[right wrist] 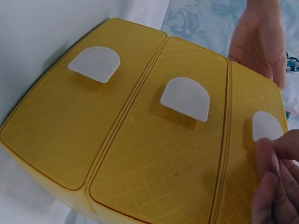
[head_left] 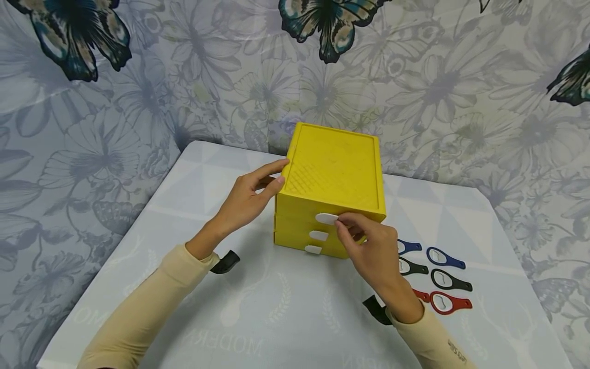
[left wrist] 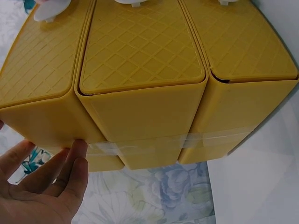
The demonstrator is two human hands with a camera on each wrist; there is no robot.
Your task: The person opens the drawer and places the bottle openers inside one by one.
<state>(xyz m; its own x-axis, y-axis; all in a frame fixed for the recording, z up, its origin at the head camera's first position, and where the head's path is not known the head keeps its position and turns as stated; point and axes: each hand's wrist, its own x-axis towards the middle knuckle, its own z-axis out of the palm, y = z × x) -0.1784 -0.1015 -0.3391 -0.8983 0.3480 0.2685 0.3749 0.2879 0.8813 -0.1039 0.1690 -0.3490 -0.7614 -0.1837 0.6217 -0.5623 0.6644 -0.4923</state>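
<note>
Sleeves, cream, two: left sleeve point(head_left: 147, 302), right sleeve point(head_left: 433, 341). Black straps, two, one near each cuff: left strap point(head_left: 226, 262), right strap point(head_left: 377, 310).

Hands, two. The right hand point(head_left: 371, 251) pinches the top handle point(head_left: 326, 219) between thumb and forefinger. The left hand point(head_left: 246, 200) grasps nothing — its fingers lie loosely extended, tips touching the box's left side near the upper edge.

Ring-headed tools, six, right of the box: two blue, two black, two red, among them a blue tool point(head_left: 454, 261), a black tool point(head_left: 460, 283) and a red tool point(head_left: 456, 304).

Drawer box point(head_left: 334, 164), one, standing on the table point(head_left: 221, 318) towards its far edge; drawers, three; handles, three, counting the middle handle point(head_left: 318, 236) and the bottom handle point(head_left: 313, 249).

Patterned wall point(head_left: 207, 102), behind; dark butterflies, at least four, including a central butterfly point(head_left: 329, 25).

Appearance of box: yellow, three stacked sections, closed drawer fronts with a raised diamond pattern, white rounded handles, rimmed top. Clear tape point(left wrist: 205, 138) crosses the seams on its left side.

Obscured: the left-hand tools of the three pairs, partly behind the right hand and wrist; the butterflies, cut by the frame; lettering on the right sleeve — too small to read; drawer contents, out of sight.
</note>
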